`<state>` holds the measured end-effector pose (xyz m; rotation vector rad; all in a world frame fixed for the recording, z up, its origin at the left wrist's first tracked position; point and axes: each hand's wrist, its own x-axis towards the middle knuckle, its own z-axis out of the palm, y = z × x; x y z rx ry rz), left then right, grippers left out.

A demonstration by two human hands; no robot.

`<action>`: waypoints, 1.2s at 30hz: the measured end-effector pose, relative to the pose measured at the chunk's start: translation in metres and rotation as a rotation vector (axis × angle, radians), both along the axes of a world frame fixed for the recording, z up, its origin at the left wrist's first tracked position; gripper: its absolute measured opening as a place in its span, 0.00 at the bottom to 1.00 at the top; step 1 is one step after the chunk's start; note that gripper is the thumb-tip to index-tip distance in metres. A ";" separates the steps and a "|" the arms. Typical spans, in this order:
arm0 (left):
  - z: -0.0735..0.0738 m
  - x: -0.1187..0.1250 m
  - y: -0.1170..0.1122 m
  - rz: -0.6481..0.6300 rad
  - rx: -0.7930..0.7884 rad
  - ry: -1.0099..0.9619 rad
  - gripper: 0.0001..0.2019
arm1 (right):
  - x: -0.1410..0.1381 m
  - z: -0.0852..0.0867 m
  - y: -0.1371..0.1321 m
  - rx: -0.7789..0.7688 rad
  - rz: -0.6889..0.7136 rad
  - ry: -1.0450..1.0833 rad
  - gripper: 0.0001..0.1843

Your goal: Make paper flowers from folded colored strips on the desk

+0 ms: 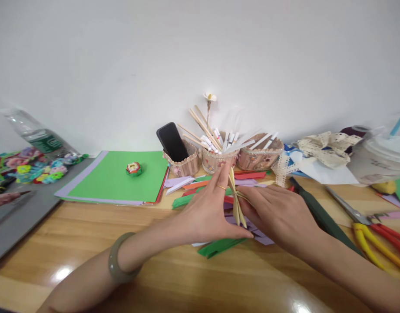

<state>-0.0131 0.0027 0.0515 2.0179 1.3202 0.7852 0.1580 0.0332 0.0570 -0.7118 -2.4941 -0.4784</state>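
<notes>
Both my hands meet at the middle of the wooden table (pixel 89 252), over a pile of folded paper strips (pixel 219 245) in green, lilac and orange. My left hand (pixel 209 208), with a ring and a green bangle at the wrist, has its fingers stretched forward and its thumb pressed on the pile. My right hand (pixel 278 213) is closed, pinching a small bundle of pale sticks (pixel 235 195) tied at the middle, which stands upright between the two hands. The right fingertips are hidden behind the bundle.
Three small stick-built cups (pixel 216 161) stand behind, holding a black phone (pixel 172 141), skewers and white rolls. Green card sheets (pixel 121 176) with a small paper flower (pixel 133 168) lie left. Scissors (pixel 365 219), lace (pixel 323 148) and a plastic cup lie right; a bottle (pixel 37 134) and paper flowers far left.
</notes>
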 end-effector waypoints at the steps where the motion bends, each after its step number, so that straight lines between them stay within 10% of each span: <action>1: 0.000 0.000 0.000 0.005 0.002 -0.010 0.59 | 0.000 0.000 0.000 -0.004 0.007 -0.003 0.16; 7: 0.005 -0.007 0.005 0.011 0.040 -0.043 0.55 | 0.008 0.000 0.009 -0.063 0.033 -0.042 0.14; 14: 0.014 -0.011 0.005 0.032 0.257 0.110 0.25 | 0.008 -0.001 0.011 -0.119 0.020 -0.058 0.15; 36: 0.005 -0.004 0.000 0.065 0.647 0.388 0.09 | -0.001 -0.001 -0.007 0.008 0.056 -0.074 0.12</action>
